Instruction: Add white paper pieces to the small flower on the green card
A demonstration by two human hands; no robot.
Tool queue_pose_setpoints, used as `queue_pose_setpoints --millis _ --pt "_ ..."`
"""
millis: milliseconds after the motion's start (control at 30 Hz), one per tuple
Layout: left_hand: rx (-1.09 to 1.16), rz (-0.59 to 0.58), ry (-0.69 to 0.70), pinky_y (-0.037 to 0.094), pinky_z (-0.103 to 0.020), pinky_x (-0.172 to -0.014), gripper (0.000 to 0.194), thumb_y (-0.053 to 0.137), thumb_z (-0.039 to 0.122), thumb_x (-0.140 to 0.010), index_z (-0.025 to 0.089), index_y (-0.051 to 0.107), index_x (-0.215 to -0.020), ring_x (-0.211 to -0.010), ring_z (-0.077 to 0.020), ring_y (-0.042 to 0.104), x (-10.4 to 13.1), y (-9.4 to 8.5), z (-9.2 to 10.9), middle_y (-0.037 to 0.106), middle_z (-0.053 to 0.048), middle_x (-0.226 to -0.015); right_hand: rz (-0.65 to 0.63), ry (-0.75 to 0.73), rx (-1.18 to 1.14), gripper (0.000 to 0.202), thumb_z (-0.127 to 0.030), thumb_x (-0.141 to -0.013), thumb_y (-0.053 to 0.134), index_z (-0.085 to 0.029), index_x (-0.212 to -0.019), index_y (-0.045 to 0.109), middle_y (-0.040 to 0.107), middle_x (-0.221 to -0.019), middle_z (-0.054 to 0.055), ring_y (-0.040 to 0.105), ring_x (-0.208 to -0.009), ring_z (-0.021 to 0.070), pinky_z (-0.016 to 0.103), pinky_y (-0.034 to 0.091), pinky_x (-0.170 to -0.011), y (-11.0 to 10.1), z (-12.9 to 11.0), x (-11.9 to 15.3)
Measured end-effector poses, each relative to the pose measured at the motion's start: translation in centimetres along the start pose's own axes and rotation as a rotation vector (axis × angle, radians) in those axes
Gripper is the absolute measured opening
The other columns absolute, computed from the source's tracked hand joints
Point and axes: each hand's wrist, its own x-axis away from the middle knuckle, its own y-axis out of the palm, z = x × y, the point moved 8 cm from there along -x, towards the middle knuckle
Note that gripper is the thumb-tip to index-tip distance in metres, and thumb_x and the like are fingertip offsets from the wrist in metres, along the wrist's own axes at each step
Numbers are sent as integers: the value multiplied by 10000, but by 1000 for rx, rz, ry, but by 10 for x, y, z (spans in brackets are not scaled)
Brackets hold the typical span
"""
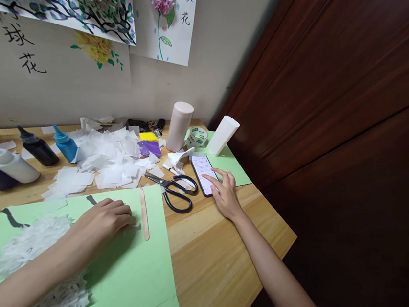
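Note:
My right hand (225,191) has its fingers spread on the lit screen of a phone (202,175), which lies flat on the wooden table. My left hand (110,217) rests on a large green sheet (131,278), its fingers curled under; whether they hold anything is hidden. Beside it on the sheet lies a wooden stick (143,215). White ruffled paper clusters (34,242) sit under and around my left forearm, near dark painted strokes (12,218). Black-handled scissors (177,195) lie between the sheet and the phone.
Loose white paper squares (111,150) are heaped near the wall. Paint bottles (39,147) lie at the left. A pinkish cylinder (180,127), a tape roll (197,136) and a tilted white container (223,136) stand at the back. Dark wooden panels (360,117) rise at the right.

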Motion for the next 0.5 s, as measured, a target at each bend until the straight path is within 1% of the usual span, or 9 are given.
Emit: queue_pose_setpoints --millis 67,133,267,333,500 --pt "-4 -22 -2 360 -297 -707 312 354 171 -887 257 652 -856 -784 -153 571 0 1 1 667 6 -843 -17 -6 4 382 -256 -880 367 -344 -1208 541 448 -1261 32 378 -1174 242 513 193 -1059 1 -1 0" --pt "-8 -44 -13 355 -297 -711 302 357 180 -891 260 646 -857 -797 -158 570 0 1 1 665 10 -843 -4 -3 11 376 -245 -875 370 -339 -1185 561 449 -1252 35 372 -1172 246 508 197 -1059 0 0 0" --pt "-9 -53 -34 348 -297 -726 302 360 156 -885 261 642 -860 -827 -160 570 0 3 -2 664 15 -851 121 90 -2 375 -234 -889 342 -299 -1185 562 437 -1232 61 359 -1156 255 480 264 -1026 -12 10 1" --pt "-9 -55 -32 349 -294 -724 299 364 162 -884 261 645 -859 -819 -157 573 0 4 -2 665 14 -854 152 133 -17 366 -238 -896 339 -297 -1179 563 437 -1218 68 361 -1142 260 473 295 -1001 -14 16 2" --pt "-8 -53 -18 358 -290 -720 303 352 205 -900 259 647 -856 -805 -153 578 -1 4 -2 668 10 -860 136 184 -24 354 -244 -904 346 -307 -1175 565 433 -1214 66 350 -1133 262 463 307 -991 -10 22 3"
